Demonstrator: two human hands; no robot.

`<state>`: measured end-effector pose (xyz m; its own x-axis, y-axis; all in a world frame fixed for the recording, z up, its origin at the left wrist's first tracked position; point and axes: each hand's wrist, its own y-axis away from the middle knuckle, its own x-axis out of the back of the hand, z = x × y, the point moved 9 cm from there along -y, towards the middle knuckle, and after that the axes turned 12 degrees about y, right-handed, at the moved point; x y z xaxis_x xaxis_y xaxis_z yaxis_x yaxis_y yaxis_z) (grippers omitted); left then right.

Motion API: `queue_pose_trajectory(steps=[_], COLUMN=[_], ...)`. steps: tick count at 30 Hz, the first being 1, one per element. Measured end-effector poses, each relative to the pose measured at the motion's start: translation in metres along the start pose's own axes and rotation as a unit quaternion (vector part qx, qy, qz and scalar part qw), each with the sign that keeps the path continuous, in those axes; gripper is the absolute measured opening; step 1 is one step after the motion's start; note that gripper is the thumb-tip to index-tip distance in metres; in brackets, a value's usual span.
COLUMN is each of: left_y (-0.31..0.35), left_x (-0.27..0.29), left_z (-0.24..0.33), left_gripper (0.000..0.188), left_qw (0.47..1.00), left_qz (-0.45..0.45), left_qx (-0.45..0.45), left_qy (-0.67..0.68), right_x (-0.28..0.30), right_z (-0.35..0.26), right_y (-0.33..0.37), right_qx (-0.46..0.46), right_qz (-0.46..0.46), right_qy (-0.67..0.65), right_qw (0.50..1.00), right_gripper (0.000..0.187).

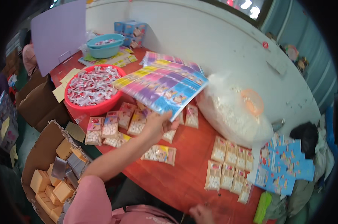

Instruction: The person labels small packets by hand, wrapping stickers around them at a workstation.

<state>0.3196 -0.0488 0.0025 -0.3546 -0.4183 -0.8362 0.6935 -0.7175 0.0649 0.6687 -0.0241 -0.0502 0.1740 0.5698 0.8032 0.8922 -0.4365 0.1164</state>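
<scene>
My left hand (162, 125) is closed on the near corner of a printed sheet (165, 84) striped yellow, pink, purple and blue. The sheet is raised over the table at a tilt, with more printed sheets (176, 59) behind it. Below and around that hand lie small clear-fronted packs of white pieces (110, 127), some with colourful cards; one pack (159, 154) lies sideways. Low by the table's near edge is my right hand (201, 213), blurred, its fingers hard to make out. Two rows of tan trays holding white pieces (227, 176) lie to its upper right.
A red basin (98, 108) heaped with small sachets stands at left, blue basins (105, 50) behind it. A large clear bag of white pieces (232, 115) leans on the wall. Blue cards (284, 164) fan out at right. A carton of tan trays (34, 156) stands lower left.
</scene>
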Motion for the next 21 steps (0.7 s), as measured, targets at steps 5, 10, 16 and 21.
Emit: queue_pose_trajectory(steps=[5, 10, 16, 21], left_y=[0.079, 0.089, 0.112, 0.119], left_x=[0.025, 0.043, 0.057, 0.073], left_z=[-0.075, -0.120, -0.148, -0.167], left_gripper=[0.017, 0.021, 0.022, 0.029], left_qw=[0.995, 0.981, 0.962, 0.954], left_qz=[0.036, 0.088, 0.131, 0.130], left_qx=[0.093, 0.156, 0.208, 0.241], left_qy=[0.023, 0.082, 0.119, 0.124], right_x=[0.003, -0.004, -0.021, -0.015], right_z=[-0.014, 0.006, 0.111, 0.143], right_y=[-0.050, -0.036, 0.053, 0.112], right_qx=[-0.100, -0.121, -0.331, -0.394], right_qz=[-0.052, -0.080, 0.009, 0.021], right_qy=[-0.541, -0.660, -0.396, -0.329], right_qw=[0.833, 0.737, 0.856, 0.858], right_gripper=[0.025, 0.024, 0.023, 0.025])
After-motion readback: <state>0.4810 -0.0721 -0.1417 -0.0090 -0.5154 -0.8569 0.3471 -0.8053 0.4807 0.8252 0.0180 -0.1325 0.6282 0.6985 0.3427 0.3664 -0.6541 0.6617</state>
